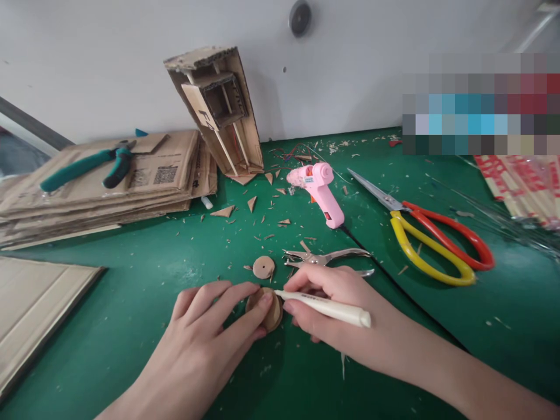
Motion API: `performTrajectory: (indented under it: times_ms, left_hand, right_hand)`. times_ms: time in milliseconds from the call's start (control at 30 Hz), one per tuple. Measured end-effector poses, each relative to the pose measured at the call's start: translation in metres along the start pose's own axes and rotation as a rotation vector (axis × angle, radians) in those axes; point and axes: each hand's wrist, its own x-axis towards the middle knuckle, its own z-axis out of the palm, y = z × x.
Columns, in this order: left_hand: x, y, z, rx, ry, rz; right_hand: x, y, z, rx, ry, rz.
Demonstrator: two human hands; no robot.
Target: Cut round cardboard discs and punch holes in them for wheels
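My right hand (324,297) grips a white marker pen (335,309), its tip at the upper right edge of a round cardboard disc (273,315). The fingers of my left hand (214,326) hold that disc against the green tabletop, covering its left part. It looks like one round piece lying on another, though the fingers hide much of it. Just beyond sits a smaller cardboard disc (263,267) with a small hole in its middle. A metal hole punch plier (326,256) lies behind my right hand, partly covered by it.
Behind stand a pink glue gun (321,192) with a black cord and an upright cardboard box model (214,111). Scissors (431,233) lie right. Teal-handled pliers (87,166) rest on stacked cardboard (175,169). A cardboard sheet (39,309) lies left; scraps litter the green table (144,251).
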Motion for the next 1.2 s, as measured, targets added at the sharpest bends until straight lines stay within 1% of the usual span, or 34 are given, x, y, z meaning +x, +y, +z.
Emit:
performTrajectory:
  times_ms: [100,300,467,633,900,1200]
  left_hand:
    - [0.001,0.003,0.0,0.0,-0.013,-0.027]
    - [0.0,-0.001,0.002,-0.008,0.006,0.017]
    - [-0.001,-0.002,0.003,-0.011,0.001,0.014]
    - [0.0,-0.003,0.002,-0.036,-0.017,0.002]
    - [0.0,-0.005,0.001,-0.066,-0.073,-0.005]
    - [-0.002,-0.007,0.002,-0.071,-0.091,-0.009]
  right_hand:
    - [-0.001,-0.001,-0.001,-0.015,0.005,0.003]
    - [0.0,0.0,0.0,-0.051,0.014,-0.035]
    - [0.0,0.005,0.0,-0.079,-0.002,-0.044]
    - [-0.002,0.007,0.002,-0.098,-0.008,-0.021]
    - [-0.003,0.01,0.005,-0.152,0.014,-0.048]
    - [0.0,0.013,0.009,-0.264,0.097,-0.169]
